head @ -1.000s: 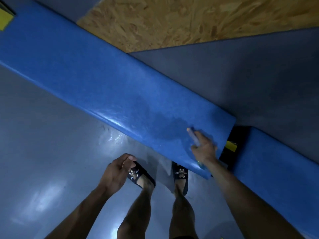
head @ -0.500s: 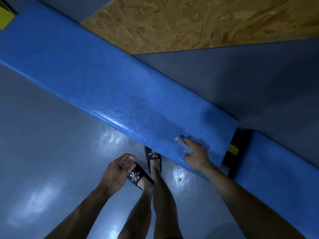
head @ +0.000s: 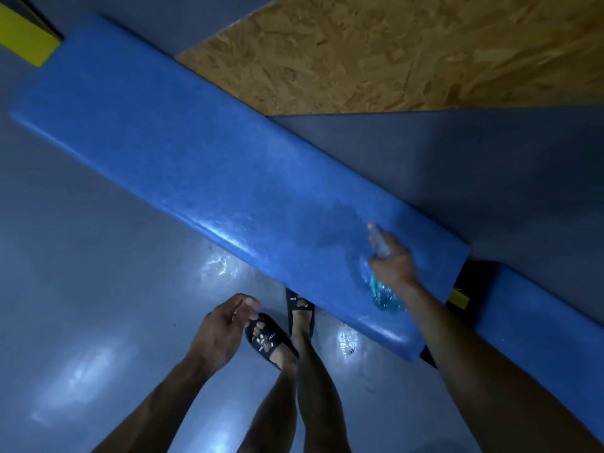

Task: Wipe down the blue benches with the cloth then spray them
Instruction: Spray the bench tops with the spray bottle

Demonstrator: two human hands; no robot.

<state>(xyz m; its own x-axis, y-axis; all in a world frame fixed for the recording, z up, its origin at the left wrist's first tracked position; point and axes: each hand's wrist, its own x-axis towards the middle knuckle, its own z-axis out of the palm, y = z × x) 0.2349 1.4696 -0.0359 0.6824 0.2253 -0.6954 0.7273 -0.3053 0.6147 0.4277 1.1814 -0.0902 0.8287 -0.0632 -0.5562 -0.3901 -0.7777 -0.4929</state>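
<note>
A long blue padded bench (head: 202,165) runs diagonally from upper left to lower right, with a darker damp patch near its right end. My right hand (head: 394,264) is over that end, shut on a clear spray bottle (head: 384,297) holding blue liquid, its orange-tipped nozzle pointing up-left across the bench. My left hand (head: 222,328) hangs loosely curled over the floor in front of the bench and holds nothing. A second blue bench (head: 536,322) continues at the lower right. No cloth is visible.
A glossy grey floor (head: 81,289) lies in front of the bench; my feet in black slides (head: 271,338) stand close to its edge. Behind are a dark grey wall (head: 457,165) and a chipboard panel (head: 392,50). Yellow blocks (head: 23,34) sit at the bench ends.
The view has shifted left along the bench, showing its left end. My right hand with the bottle has moved farther onto the bench top. One foot has stepped left.
</note>
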